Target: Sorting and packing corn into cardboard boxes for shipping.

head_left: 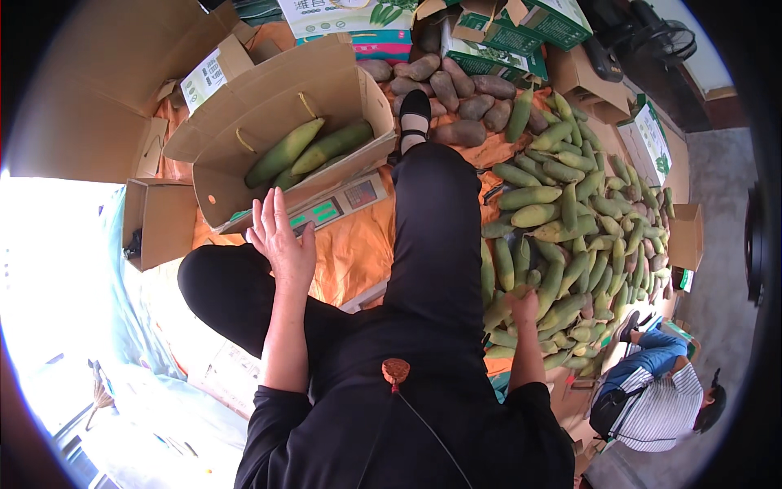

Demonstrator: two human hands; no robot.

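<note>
My left hand [283, 243] is open, its fingers spread beside the near edge of a cardboard carton [285, 90]. Inside the carton lie a few long green radishes [285, 153]. The carton rests on a scale [330, 210] with a lit green display. To the right, my right hand [524, 306] reaches down into a large heap of green radishes [562, 232]. Its fingers are closed around a radish at the heap's near-left side, though the grip is partly hidden.
Brownish-red roots [460, 133] lie beyond my outstretched foot. Printed cartons [489, 53] stand at the back, and a fan [664, 41] at the far right. Orange sheeting [350, 257] covers the floor under me. Another person in a striped shirt [664, 407] is at the lower right.
</note>
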